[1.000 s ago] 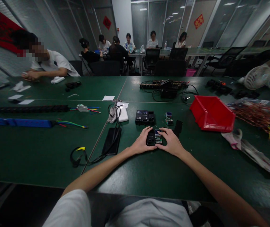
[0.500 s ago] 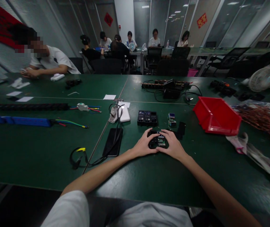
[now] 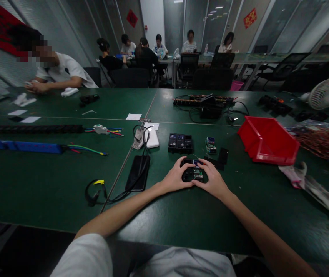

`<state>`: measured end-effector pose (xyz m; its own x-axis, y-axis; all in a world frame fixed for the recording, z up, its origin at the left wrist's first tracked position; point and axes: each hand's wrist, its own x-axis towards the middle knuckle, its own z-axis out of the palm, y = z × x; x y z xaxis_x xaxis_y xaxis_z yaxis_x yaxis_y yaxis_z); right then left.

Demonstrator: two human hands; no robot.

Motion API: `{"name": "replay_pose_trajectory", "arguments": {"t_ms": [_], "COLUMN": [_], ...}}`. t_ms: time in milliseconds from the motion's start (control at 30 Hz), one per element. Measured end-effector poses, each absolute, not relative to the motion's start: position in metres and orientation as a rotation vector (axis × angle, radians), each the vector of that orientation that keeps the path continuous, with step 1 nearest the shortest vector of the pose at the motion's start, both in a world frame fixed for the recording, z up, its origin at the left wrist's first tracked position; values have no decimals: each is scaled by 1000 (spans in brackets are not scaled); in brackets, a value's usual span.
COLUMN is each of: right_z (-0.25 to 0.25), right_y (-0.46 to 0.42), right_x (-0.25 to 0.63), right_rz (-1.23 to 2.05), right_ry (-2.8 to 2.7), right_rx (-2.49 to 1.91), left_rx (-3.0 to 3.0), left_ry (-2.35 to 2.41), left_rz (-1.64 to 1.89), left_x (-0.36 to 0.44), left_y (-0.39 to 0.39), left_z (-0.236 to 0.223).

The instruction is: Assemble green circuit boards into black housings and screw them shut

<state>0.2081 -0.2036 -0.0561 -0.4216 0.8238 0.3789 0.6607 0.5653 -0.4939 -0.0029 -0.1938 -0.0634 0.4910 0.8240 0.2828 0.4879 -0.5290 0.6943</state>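
Note:
In front of me a black plastic housing [image 3: 186, 176] lies on the green table, its compartments facing up. A small green circuit board [image 3: 198, 174] with a bluish display sits at its right part; whether it is fully seated I cannot tell. My left hand [image 3: 176, 177] curls round the housing's left side, thumb near and fingers far. My right hand [image 3: 213, 178] closes on the board's two ends, fingertips by the display and thumb at the near end. Just beyond stands a similar black housing [image 3: 180, 143] with several displays in it. A second circuit board [image 3: 211, 145] lies to its right.
Dark flat pieces [image 3: 222, 156] lie beyond my right hand. A red bin [image 3: 268, 140] and copper wires [image 3: 320, 140] are at right. To the left are a phone [image 3: 137, 173], a black cable [image 3: 115, 200] and a white power bank [image 3: 152, 138]. A co-worker [image 3: 63, 71] sits far left.
Both hands stay around the housing and board, with only a slight shift of the fingers. The whole view has tilted a little, moving the bin and fan outward to the right.

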Motion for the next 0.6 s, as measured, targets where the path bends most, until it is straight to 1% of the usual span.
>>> {"name": "replay_pose_trajectory", "arguments": {"t_ms": [233, 500, 600], "right_z": [-58, -58, -59], "right_y": [-206, -207, -206], "right_x": [209, 208, 207], "right_rz": [462, 799, 880], "right_ry": [-2131, -1985, -1976], "right_rx": [-1193, -1181, -1152], "left_rx": [2220, 2204, 2185], "left_ry": [1085, 1079, 1046], "left_rz": [834, 825, 835], "left_x": [-3, -3, -4], "left_y": [-194, -195, -192], "left_z": [-65, -63, -66]}}
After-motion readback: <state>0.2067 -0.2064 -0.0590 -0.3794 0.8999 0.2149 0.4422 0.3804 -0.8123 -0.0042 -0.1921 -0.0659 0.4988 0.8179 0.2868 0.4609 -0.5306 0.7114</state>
